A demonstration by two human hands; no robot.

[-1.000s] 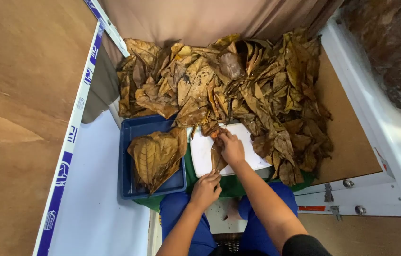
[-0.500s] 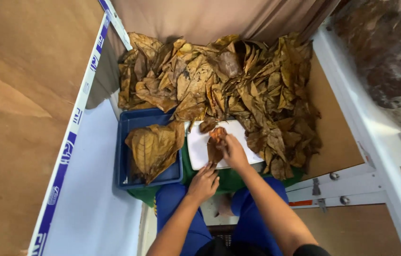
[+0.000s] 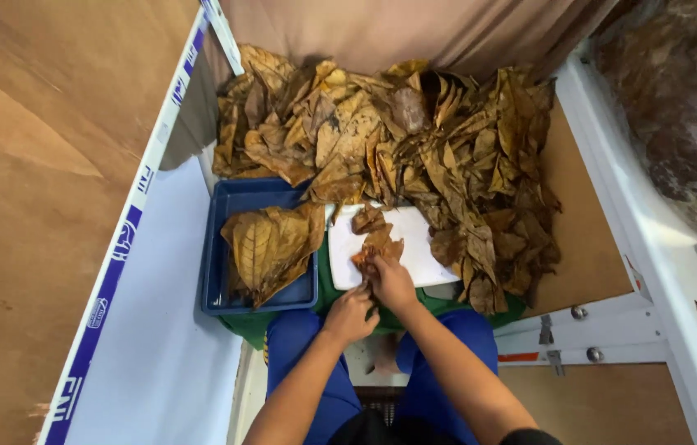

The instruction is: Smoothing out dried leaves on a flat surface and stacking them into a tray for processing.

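Both hands meet on one dry leaf (image 3: 379, 244) over the white board (image 3: 423, 251): right hand (image 3: 392, 283) pinching its base, left hand (image 3: 351, 314) curled beside, perhaps gripping the stem. Next needs steady pull.

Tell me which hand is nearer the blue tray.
Left. The left hand sits just right of the blue tray's near right corner, off its rim. The right hand is farther right, over the white board, pinching a brown leaf.

Head camera looks steeply down, near, over the leaf pile (image 3: 398, 140).
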